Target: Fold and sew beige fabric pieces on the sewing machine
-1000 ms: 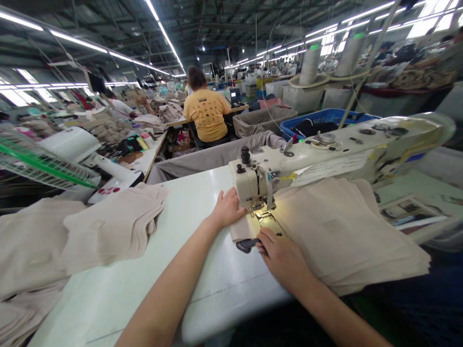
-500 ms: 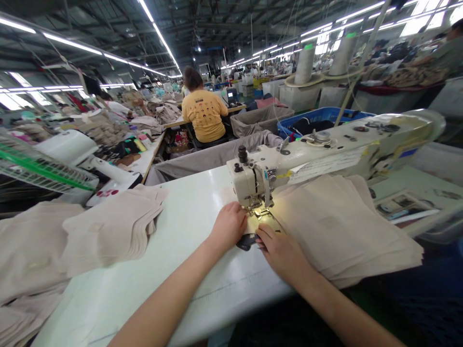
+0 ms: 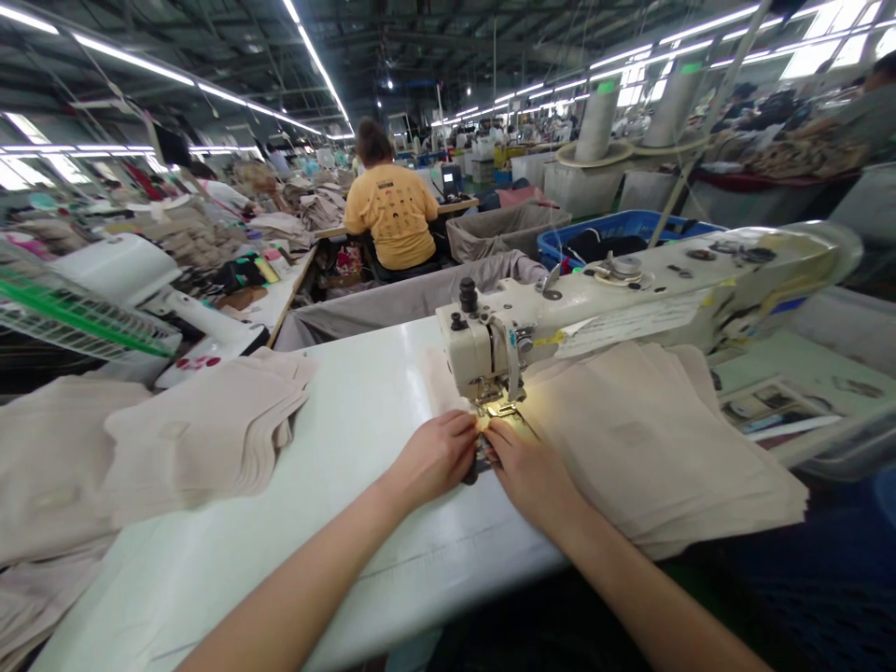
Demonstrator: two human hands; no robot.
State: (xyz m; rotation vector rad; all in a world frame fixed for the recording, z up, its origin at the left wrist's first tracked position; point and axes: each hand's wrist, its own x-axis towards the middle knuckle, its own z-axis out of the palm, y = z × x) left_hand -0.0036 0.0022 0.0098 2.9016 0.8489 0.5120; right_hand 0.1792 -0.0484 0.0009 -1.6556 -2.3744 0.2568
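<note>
Pale green and glossy, the counter [image 3: 350, 401] spans the middle of the frame, carrying the white sewing machine [image 3: 595, 299] right of centre. Broad beige sheets [image 3: 651, 448] lie piled below the machine's arm at right; a smaller pile [image 3: 196, 434] lies at left. Since a second ago the left hand [image 3: 438, 455] has drawn back from beside the machine's head to its front, nearly meeting the right hand [image 3: 528, 471], which has edged forward. Both hands' fingers are narrow and appear to pinch the near edge of the cloth piece [image 3: 440, 375] at centre, part of which shows left of the head. Flat steadying seems to have become close guiding, just before the metal foot [image 3: 502, 409].
</note>
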